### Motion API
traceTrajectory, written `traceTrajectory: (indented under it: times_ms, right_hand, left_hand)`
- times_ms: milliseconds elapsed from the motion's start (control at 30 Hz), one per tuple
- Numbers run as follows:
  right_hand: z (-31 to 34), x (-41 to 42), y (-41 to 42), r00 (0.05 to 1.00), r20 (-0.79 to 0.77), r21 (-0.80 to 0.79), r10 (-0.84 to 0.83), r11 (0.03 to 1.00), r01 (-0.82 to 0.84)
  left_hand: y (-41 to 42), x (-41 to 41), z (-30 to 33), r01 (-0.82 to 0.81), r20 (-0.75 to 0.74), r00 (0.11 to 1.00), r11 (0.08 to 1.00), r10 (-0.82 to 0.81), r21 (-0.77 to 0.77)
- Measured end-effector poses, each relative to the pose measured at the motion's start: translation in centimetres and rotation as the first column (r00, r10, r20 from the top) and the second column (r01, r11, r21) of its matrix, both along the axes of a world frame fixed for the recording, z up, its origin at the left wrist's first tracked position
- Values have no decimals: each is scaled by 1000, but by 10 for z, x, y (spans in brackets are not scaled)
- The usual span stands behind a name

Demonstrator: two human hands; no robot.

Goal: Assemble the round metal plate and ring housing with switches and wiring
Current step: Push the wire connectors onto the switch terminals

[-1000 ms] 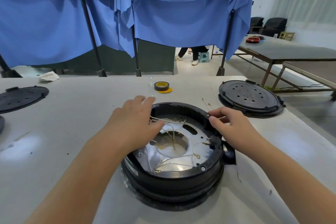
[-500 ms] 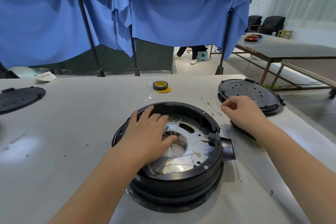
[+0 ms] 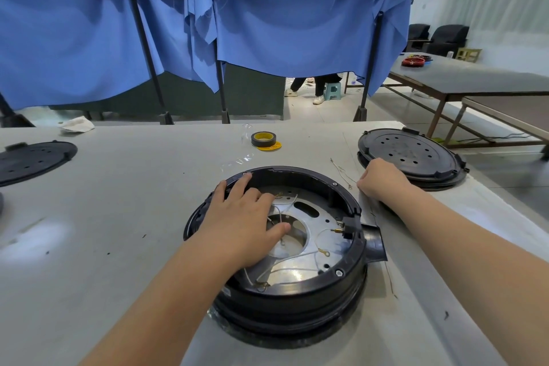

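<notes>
Blue drapes [image 3: 267, 24] back my grey table [image 3: 118, 217]. My left hand [image 3: 240, 223] lies spread, steadying the ring housing [image 3: 297, 291] at centre; my right hand [image 3: 383, 181], curled, reaches the loose wire [image 3: 341, 171] far right. I judge tugging could snag wiring [image 3: 285, 261].

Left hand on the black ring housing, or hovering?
Touching. In the head view the left hand lies flat across the black ring housing, fingertips on its far rim, thumb over the round metal plate inside.

Ring housing [image 3: 297, 285] centre table [image 3: 118, 217]; metal plate [image 3: 323, 229] inside; tape roll [image 3: 263, 139] behind.
</notes>
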State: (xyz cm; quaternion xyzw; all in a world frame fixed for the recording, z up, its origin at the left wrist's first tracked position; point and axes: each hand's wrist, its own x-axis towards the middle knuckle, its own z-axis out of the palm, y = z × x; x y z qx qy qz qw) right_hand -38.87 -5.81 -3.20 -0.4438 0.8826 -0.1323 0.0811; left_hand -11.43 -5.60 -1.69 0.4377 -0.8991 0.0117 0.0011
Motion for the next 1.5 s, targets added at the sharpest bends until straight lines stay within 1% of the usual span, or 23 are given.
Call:
traceTrajectory:
  times_ms: [167, 267, 333, 400, 467, 500, 567, 600, 633, 700, 733, 833, 867, 900, 967, 1067, 1233, 1300, 1333, 1400, 1433, 1467, 1500]
  right_hand:
    - [2, 9, -3, 999, -33, 89, -4, 996, 7]
    - [4, 10, 1, 998, -63, 66, 9, 998, -5]
    - [10, 10, 6, 999, -40, 10, 23, 1000, -23]
    - [18, 12, 13, 998, 35, -52, 46, 998, -44]
    - [28, 21, 22, 983, 146, -187, 111, 979, -83]
    - [33, 27, 29, 964, 213, -270, 160, 958, -99]
    - [42, 46, 47, 912, 289, -412, 291, 898, -156]
    - [46, 57, 57, 880, 313, -460, 359, 867, -190]
    - [49, 68, 66, 844, 330, -499, 423, 837, -224]
    - [51, 86, 79, 787, 346, -550, 511, 790, -271]
    - [51, 94, 84, 774, 338, -565, 535, 773, -288]
    - [47, 111, 90, 748, 316, -564, 584, 749, -347]
    - [46, 115, 92, 743, 306, -555, 595, 746, -368]
    - [44, 117, 92, 742, 295, -549, 602, 743, -384]
    - [42, 120, 94, 739, 278, -538, 613, 737, -409]
    - [39, 121, 96, 738, 254, -515, 625, 733, -444]
    - [38, 119, 95, 718, 242, -531, 652, 709, -464]
    - [35, 114, 93, 743, 194, -550, 640, 698, -458]
    - [33, 110, 91, 776, 155, -572, 612, 696, -435]
    - [28, 100, 86, 855, 89, -625, 511, 697, -352]
    - [25, 95, 83, 883, 93, -640, 460, 707, -301]
    - [21, 91, 80, 898, 135, -636, 420, 731, -246]
    - [18, 87, 77, 895, 212, -611, 393, 768, -193]
  left_hand:
    - [5, 0, 2, -21, 48, 999, 999, 20, 31]
    - [6, 2, 6, -25, 65, 998, 995, 19, 93]
    - [6, 4, 8, -18, 63, 998, 993, 11, 114]
    - [6, 4, 10, -15, 32, 999, 992, 11, 125]
    - [6, 2, 14, -18, -60, 998, 990, 27, 138]
    - [7, 0, 16, -16, -122, 992, 991, 32, 136]
    - [9, -4, 21, -1, -272, 962, 993, 34, 121]
    - [9, -5, 23, 15, -380, 924, 990, 39, 137]
    - [10, -7, 25, 45, -507, 860, 982, 55, 183]
    - [13, -10, 30, 136, -720, 681, 944, 131, 300]
    - [14, -10, 32, 169, -784, 598, 930, 167, 327]
    - [14, -8, 35, 186, -882, 405, 923, 240, 337]
    - [14, -7, 36, 196, -891, 362, 913, 273, 359]
    - [13, -7, 36, 212, -888, 341, 895, 308, 392]
    - [15, -6, 37, 253, -868, 342, 854, 361, 455]
    - [17, -8, 37, 294, -846, 350, 811, 401, 506]
    - [18, -8, 37, 321, -835, 307, 776, 457, 543]
    - [16, -8, 38, 315, -832, 307, 775, 463, 548]
    - [16, -7, 38, 308, -828, 313, 775, 466, 552]
    - [14, -7, 37, 282, -818, 349, 781, 457, 557]
    - [14, -7, 37, 269, -811, 380, 785, 445, 558]
    - [14, -7, 35, 257, -802, 416, 790, 430, 557]
    - [15, -8, 34, 247, -793, 451, 796, 410, 552]
